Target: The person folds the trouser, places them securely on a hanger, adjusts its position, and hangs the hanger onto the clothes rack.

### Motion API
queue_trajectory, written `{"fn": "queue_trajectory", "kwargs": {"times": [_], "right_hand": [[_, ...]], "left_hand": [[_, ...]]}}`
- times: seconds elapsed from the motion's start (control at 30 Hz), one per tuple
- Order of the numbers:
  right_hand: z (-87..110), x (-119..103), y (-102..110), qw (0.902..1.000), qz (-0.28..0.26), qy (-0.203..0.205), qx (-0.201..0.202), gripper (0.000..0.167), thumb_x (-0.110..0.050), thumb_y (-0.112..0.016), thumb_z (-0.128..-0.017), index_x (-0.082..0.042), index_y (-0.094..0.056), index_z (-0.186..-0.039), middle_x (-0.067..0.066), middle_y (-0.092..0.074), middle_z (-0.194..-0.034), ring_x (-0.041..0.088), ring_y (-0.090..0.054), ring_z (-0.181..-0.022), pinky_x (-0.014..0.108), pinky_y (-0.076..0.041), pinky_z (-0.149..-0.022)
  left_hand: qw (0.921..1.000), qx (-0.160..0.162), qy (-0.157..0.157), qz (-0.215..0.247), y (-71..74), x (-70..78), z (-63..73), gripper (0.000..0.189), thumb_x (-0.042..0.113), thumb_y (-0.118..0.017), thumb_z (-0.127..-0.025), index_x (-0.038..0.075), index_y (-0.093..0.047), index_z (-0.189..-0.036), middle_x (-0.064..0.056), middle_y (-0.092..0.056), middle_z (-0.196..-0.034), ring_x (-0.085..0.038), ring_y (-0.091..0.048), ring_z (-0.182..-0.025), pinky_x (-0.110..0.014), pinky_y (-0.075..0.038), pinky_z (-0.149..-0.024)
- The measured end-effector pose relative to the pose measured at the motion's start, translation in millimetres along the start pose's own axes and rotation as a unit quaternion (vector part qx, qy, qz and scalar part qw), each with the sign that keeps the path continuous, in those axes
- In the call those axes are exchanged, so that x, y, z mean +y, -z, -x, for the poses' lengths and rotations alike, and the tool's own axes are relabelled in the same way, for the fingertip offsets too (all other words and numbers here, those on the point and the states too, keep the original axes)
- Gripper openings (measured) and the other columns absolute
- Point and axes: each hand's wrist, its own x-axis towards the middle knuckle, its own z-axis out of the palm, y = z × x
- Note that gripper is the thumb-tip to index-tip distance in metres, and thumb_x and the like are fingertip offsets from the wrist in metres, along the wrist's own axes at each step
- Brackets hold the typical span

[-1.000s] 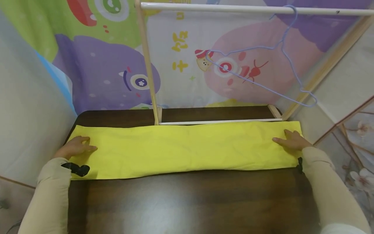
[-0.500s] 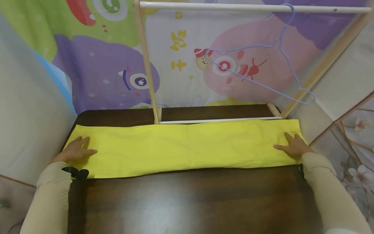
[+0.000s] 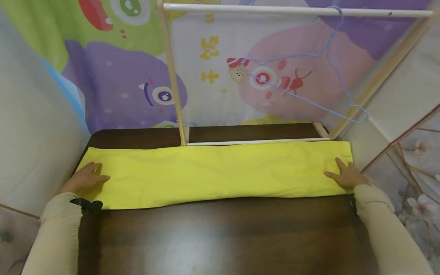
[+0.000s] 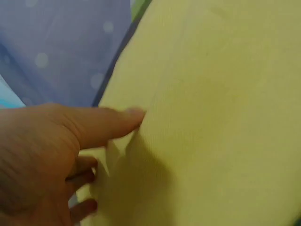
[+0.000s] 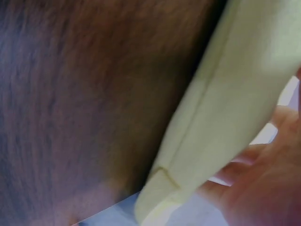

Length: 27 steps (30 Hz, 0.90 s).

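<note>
A long folded yellow garment (image 3: 220,172) lies flat across the table, with stitched edges showing in the right wrist view. At its left end rests my left hand (image 3: 84,178), thumb and fingers spread apart. In the left wrist view that hand's straight thumb touches the yellow fabric (image 4: 225,113), and the other fingers are loosely bent by the garment's end. My right hand (image 3: 347,175) lies at the opposite end with fingers spread over the fabric. In the right wrist view, the right hand (image 5: 268,179) is partly hidden behind the garment's edge.
A dark wooden table (image 3: 220,236) bears the garment. Behind it stands a rack with wooden posts and a white top bar (image 3: 261,9). From the bar hangs a thin blue hanger (image 3: 302,97). A cartoon-print curtain (image 3: 123,84) covers the back, with pale panels at both sides.
My left hand has shifted slightly outward to the left. The right hand has slid a little toward me and outward. The garment lies almost as before, and the view has moved slightly.
</note>
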Motion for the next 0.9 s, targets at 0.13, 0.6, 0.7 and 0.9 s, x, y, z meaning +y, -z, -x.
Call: {"fn": "queue_trajectory", "kwargs": {"times": [0.13,0.6,0.7,0.9], "right_hand": [[4.7,-9,3,0.9996,0.023,0.011,0.013,0.095,-0.061,-0.035,-0.098,0.016,-0.011,-0.148,0.05,-0.02,-0.141,0.073,-0.016,-0.125,0.079,-0.024,-0.096],[6.0,-9,5,0.9991,0.027,0.009,0.033,0.093,-0.059,-0.037,-0.099,0.018,-0.015,-0.146,0.054,-0.022,-0.137,0.072,-0.024,-0.121,0.077,-0.03,-0.095],[3.7,-4,0,0.999,0.026,0.007,0.036,0.094,-0.061,-0.037,-0.098,0.017,-0.015,-0.146,0.054,-0.022,-0.138,0.072,-0.024,-0.122,0.076,-0.03,-0.095],[5.8,-7,-3,0.9983,0.029,0.02,0.046,0.091,-0.059,-0.04,-0.098,0.018,-0.022,-0.144,0.048,-0.03,-0.139,0.068,-0.024,-0.125,0.075,-0.029,-0.098]], "left_hand": [[0.9966,0.061,0.009,-0.054,-9.8,-2.8,15.7,0.072,0.031,-0.06,-0.095,-0.028,-0.037,-0.129,-0.05,-0.036,-0.13,-0.064,-0.035,-0.119,-0.068,-0.032,-0.1],[0.9727,0.089,0.211,-0.041,-18.9,8.3,63.6,0.068,0.038,-0.057,-0.093,-0.029,-0.052,-0.103,-0.043,-0.056,-0.097,-0.049,-0.058,-0.081,-0.047,-0.047,-0.063],[0.9633,0.095,0.248,-0.038,-19.7,10.9,63.0,0.076,0.043,-0.057,-0.092,-0.031,-0.05,-0.106,-0.049,-0.05,-0.106,-0.057,-0.054,-0.091,-0.052,-0.047,-0.069],[0.9561,0.083,0.278,-0.04,-16.6,13.7,60.4,0.082,0.047,-0.055,-0.093,-0.033,-0.046,-0.11,-0.055,-0.04,-0.113,-0.063,-0.047,-0.101,-0.059,-0.045,-0.077]]}}
